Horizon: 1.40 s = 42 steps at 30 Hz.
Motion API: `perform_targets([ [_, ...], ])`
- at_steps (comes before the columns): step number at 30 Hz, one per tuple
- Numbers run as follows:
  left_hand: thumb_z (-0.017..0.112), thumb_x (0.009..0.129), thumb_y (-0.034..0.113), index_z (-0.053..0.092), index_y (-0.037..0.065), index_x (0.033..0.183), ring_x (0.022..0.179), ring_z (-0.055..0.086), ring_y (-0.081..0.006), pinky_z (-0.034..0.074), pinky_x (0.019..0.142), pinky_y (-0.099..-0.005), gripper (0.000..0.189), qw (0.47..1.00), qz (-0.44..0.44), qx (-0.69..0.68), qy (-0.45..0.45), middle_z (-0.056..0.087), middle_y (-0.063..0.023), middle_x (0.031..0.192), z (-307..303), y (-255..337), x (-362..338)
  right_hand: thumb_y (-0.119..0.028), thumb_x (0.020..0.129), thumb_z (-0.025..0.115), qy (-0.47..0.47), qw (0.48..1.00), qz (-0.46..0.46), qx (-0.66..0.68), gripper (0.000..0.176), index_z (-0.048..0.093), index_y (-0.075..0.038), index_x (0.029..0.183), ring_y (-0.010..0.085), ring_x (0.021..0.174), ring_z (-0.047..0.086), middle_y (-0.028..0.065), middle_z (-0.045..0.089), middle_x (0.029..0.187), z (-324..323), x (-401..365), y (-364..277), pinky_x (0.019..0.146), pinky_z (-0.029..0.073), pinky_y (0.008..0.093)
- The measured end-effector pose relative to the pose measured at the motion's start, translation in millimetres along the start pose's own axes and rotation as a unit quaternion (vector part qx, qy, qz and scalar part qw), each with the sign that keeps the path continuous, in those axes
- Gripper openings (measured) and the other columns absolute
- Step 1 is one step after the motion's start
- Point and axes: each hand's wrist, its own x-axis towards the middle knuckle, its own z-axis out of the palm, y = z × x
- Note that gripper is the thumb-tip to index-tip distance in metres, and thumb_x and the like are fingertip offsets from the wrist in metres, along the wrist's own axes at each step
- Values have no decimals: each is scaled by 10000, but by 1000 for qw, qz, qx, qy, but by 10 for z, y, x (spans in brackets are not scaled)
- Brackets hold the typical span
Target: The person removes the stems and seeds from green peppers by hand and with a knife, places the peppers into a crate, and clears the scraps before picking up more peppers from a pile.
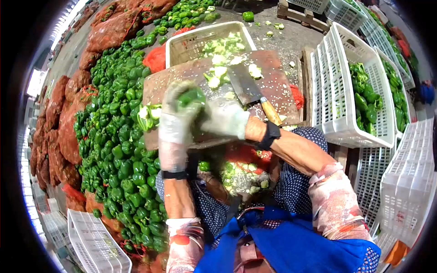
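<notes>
My left hand [176, 111], in a pale work glove, is wrapped round a green bell pepper [191, 97] above the near left part of the cutting board [275, 75]. Close against it is my right hand [225, 119], gloved too; its fingers are smeared by motion, so their grip does not show. A cleaver [246, 85] with a wooden handle lies flat on the board, beyond my right hand. Pale pepper cores [217, 75] and scattered seeds lie near the blade. Some cut green pepper pieces [148, 117] sit at the board's left edge.
A white crate [170, 52] with pale cores stands behind the board. To the left spreads a large heap of green peppers [120, 150], with red mesh sacks [68, 132] beyond. On the right, a white crate [327, 86] holds peppers. Trimmings [241, 177] lie between my knees.
</notes>
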Motion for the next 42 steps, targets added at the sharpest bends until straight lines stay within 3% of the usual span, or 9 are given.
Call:
perform_targets([
  [3,602,820,618,569,92,1224,929,643,-200,551,715,-316,664,977,-98,-188,-14,642,-96,1121,-193,25,-28,-374,797,635,90,974,53,202,478,590,-9,1103,330,798,665,227,669,862,-240,-8,16,719,524,428],
  [7,552,751,752,524,116,1291,997,621,-238,531,855,-428,834,891,-192,-389,131,620,-79,1188,-300,-94,-180,-297,872,643,86,838,82,533,286,610,-13,876,90,531,516,16,568,664,-550,-114,78,473,414,236],
  [13,367,862,734,451,52,1341,1054,592,-292,527,852,-437,838,883,-129,-426,146,576,-149,1228,-270,67,-101,-267,870,650,56,855,12,515,260,598,-16,914,104,633,543,24,581,746,-486,-108,53,558,452,260],
  [18,406,865,708,426,95,1369,1043,596,-303,528,855,-451,794,892,-139,-415,114,578,-129,1232,-321,75,-137,-380,892,581,101,957,33,269,479,518,-34,1217,306,1106,571,190,608,1156,-282,77,431,982,426,397],
  [27,366,880,708,477,81,1331,1104,570,-316,466,961,-470,780,875,-108,-440,173,561,-166,1259,-311,124,-109,-405,907,563,165,972,-100,131,520,515,2,1226,332,1054,592,197,589,1146,-343,59,213,929,474,405],
  [34,585,922,383,520,38,1238,1003,579,-256,443,952,-430,473,682,-80,-682,-253,595,-96,1116,-423,-579,70,-313,831,681,95,955,-24,279,515,531,-39,1241,272,999,622,171,641,1087,-209,-21,-45,880,492,351],
  [39,617,886,410,438,50,1352,1277,388,-368,327,1065,-538,615,933,-26,-357,27,463,-145,1317,-349,99,-65,-164,867,646,177,821,101,533,261,643,-40,1096,146,821,634,91,677,987,-739,-330,411,722,527,271],
  [41,536,932,410,442,66,1356,1270,403,-342,378,1029,-507,554,925,-37,-357,126,477,-123,1304,-654,-9,5,-108,885,578,342,872,64,345,200,614,-23,1061,171,848,634,87,646,984,-936,-590,952,755,544,287],
  [42,456,959,417,451,68,1350,1254,418,-318,396,1016,-495,524,939,-19,-310,147,449,-107,1353,-735,77,-32,-144,901,563,384,780,16,494,204,617,-11,1045,175,836,630,87,647,949,-1122,-778,1298,746,543,290],
])
